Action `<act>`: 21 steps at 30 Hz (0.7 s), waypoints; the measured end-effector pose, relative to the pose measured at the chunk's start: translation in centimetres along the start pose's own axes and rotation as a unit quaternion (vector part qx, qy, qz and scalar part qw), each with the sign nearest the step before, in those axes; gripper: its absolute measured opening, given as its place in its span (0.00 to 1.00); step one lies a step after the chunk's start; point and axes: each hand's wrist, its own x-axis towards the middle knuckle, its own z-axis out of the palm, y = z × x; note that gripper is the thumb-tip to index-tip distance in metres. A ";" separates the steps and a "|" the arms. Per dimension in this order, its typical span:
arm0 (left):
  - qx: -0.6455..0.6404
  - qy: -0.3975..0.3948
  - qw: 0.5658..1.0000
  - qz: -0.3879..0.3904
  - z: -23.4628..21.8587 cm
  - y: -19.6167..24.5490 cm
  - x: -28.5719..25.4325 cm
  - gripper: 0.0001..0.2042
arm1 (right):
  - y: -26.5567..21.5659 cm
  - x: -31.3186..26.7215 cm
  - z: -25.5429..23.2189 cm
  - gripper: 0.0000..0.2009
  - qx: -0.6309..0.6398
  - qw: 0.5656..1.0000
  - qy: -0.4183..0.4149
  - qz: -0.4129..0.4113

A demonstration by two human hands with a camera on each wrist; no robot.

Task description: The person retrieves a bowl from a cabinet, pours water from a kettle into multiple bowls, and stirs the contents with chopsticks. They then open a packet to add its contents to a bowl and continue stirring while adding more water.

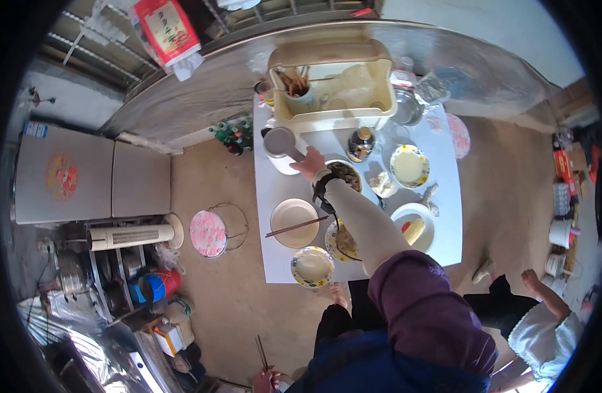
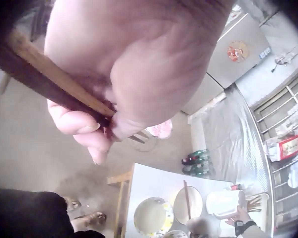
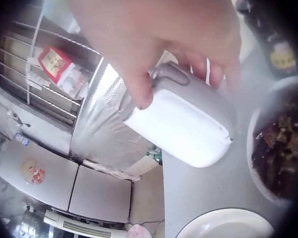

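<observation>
At the table's far left part, my right hand [image 1: 309, 164] grips the grey top of a white container [image 1: 281, 165]. In the right wrist view the thumb of this hand [image 3: 159, 44] lies on one side of the grey top [image 3: 201, 89], with fingers on the other; the white body [image 3: 176, 129] is tilted. My left hand [image 1: 266, 380] is low in the head view, away from the table, holding chopsticks [image 1: 261, 352]. The left wrist view shows this hand [image 2: 139, 74] with its fingers curled round the chopsticks [image 2: 54, 84].
A beige bowl [image 1: 293, 213] has other chopsticks across it. Nearby are a bowl of dark food [image 1: 345, 173], a flower-rimmed bowl [image 1: 312, 267], a dark bottle [image 1: 361, 144] and a large beige box [image 1: 333, 121]. Another person [image 1: 543, 334] is at the right; a stool [image 1: 208, 233] stands left.
</observation>
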 end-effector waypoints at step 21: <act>0.025 -0.593 0.785 0.179 26.8 20.5 -13.4 0.20 | -6.6 -45.9 -23.2 0.33 0.043 0.960 -0.038 -0.272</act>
